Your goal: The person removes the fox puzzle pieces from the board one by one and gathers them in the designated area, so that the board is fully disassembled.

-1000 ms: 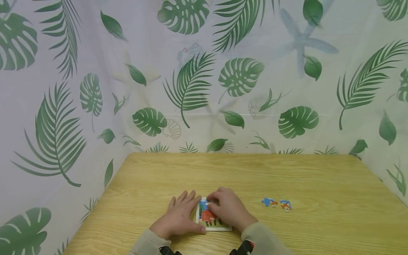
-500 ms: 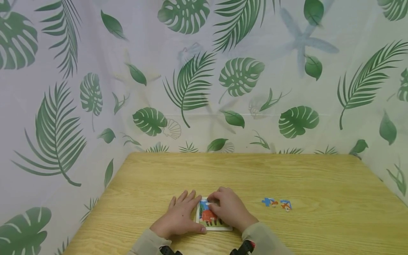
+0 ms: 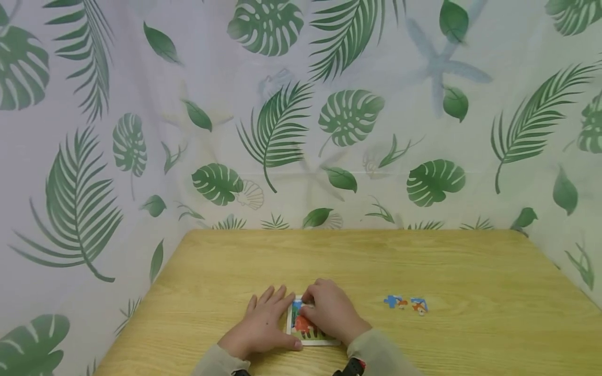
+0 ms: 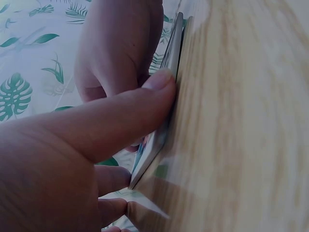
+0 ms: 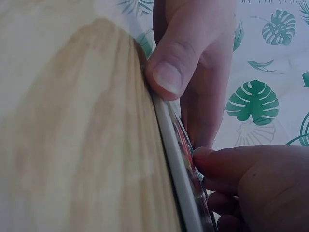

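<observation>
The left hand [image 3: 263, 325] lies with fingers straight and spread at the left edge of the puzzle board [image 3: 320, 343], thumb against its near edge. The right hand [image 3: 331, 312] curls over the board's right part; whether it pinches anything is hidden. Right of the board, loose puzzle pieces [image 3: 418, 306] lie on the worktop [image 3: 470, 287]. Beyond the board rises a leaf-printed backdrop [image 3: 287, 219].
</observation>
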A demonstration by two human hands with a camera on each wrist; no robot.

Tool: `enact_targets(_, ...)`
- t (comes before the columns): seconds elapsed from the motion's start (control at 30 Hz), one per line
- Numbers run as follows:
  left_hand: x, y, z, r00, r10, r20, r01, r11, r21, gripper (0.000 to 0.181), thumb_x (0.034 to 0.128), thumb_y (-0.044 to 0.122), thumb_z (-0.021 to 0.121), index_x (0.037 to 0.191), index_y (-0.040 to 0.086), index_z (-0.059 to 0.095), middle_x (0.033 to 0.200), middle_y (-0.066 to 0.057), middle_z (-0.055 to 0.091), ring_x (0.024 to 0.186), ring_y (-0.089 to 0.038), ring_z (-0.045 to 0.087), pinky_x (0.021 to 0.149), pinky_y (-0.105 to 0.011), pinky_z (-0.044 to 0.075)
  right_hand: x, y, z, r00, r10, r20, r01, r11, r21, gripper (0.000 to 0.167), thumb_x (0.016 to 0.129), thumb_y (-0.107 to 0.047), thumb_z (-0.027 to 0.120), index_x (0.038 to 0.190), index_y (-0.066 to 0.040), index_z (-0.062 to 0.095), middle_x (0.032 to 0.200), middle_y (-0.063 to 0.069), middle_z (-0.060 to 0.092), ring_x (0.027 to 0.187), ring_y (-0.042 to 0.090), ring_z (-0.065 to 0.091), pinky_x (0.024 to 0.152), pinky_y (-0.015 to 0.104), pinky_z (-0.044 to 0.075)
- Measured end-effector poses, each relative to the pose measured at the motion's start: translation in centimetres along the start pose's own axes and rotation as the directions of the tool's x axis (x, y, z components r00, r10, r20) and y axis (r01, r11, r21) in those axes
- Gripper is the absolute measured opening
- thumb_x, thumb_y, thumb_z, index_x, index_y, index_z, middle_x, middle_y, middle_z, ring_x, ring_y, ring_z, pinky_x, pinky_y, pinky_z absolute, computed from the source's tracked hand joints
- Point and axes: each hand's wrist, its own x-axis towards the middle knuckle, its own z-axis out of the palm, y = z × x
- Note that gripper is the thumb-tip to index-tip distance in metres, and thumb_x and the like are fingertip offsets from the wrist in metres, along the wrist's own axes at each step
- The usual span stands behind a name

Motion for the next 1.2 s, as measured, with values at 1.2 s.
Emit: enact_targets(1.2, -0.09, -0.16, 0.01, 1.0, 0.004, -0.025, -0.006, 0.997, -0.077, 0.103, 0.0747, 0.06, 0.083, 0.155, 0.009, 0.042, 0.164, -0.018, 0.025, 0.152, -0.042, 0.011, 0.112, -0.073, 0.002, -0.23, -0.57, 0.03, 0.999, 0.021, -0.028, -0.02, 1.0, 0.01, 0.025, 0.086, -0.035, 0.08, 0.097, -0.015, 0.07, 0.086, -0.007, 0.056, 0.078, 0.013, 0.051, 0.075, 0.038, 0.048)
